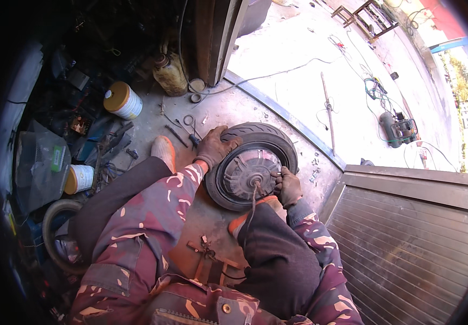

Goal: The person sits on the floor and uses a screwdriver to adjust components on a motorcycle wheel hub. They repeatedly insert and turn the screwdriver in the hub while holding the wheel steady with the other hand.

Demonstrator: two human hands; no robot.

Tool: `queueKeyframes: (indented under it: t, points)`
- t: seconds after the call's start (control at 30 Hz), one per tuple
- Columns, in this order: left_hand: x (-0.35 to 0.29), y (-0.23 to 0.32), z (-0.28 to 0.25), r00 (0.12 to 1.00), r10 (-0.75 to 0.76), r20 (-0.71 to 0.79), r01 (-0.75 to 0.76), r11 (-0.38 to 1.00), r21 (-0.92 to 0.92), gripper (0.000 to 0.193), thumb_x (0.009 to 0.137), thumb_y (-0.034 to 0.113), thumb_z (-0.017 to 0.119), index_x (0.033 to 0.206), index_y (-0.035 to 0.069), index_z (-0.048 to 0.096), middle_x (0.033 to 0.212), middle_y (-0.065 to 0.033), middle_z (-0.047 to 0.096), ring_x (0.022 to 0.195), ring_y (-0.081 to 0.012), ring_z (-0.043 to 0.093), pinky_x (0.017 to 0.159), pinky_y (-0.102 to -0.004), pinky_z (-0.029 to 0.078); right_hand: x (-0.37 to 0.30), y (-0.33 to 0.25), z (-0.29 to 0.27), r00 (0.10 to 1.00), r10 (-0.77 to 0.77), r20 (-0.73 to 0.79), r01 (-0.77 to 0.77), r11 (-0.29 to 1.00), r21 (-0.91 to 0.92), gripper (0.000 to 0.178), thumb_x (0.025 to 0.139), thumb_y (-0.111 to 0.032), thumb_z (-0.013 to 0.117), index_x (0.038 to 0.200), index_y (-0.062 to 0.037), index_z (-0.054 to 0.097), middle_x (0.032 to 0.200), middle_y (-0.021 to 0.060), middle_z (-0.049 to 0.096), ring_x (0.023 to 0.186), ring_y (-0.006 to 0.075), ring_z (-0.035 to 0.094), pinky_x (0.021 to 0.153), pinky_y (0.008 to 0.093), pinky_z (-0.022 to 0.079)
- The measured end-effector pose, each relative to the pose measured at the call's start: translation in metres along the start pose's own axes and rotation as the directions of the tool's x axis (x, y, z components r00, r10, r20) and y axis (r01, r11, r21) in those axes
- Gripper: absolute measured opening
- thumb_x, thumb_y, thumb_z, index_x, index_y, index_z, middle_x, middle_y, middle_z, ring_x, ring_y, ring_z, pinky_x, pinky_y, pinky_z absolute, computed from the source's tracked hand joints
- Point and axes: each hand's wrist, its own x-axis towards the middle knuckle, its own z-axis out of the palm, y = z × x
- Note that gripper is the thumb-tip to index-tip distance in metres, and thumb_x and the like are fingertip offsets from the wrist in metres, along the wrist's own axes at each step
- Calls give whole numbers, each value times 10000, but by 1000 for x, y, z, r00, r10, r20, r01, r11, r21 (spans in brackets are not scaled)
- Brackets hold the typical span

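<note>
Jacket: camouflage pattern, maroon, purple and cream patches, long sleeves, snap button at chest pocket. Trousers dark. Left hand (215,147) and right hand (288,187): dark brown gloves, orange cuff on left. Shoes orange-edged.

The tyre (261,135) is black around a grey metal hub (247,173). Left of the tyre, the left hand (215,146) wears a dark brown glove, as does the right hand (288,187) at the tyre's right edge. Below the tyre, the sleeves (163,206) show maroon camouflage with cream and pink blotches. Far left of the tyre stand a white tub with a tan lid (123,100) and a dirty yellowish jug (170,73).
</note>
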Motion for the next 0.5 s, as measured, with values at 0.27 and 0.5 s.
queueKeyframes:
  t: [0.27,0.5]
  points:
    - [-1,16,-11,999,-36,14,35,999,29,891,857,614,837,1430,-37,635,1309,-271,732,1237,-383,712,1077,-409,556,14,3,-5,969,151,194,-221,884,413,422,1152,-400,511,1308,-26,629,657,-101,435,457,41,347,432,223,289]
    - [3,-1,-2,999,41,23,-40,999,-29,812,928,596,788,1416,-36,636,1285,-249,744,1214,-341,723,1069,-390,556,-30,-13,2,901,-423,-98,185,577,-796,588,1101,-548,581,1076,10,764,952,172,809,729,271,787,666,390,602]
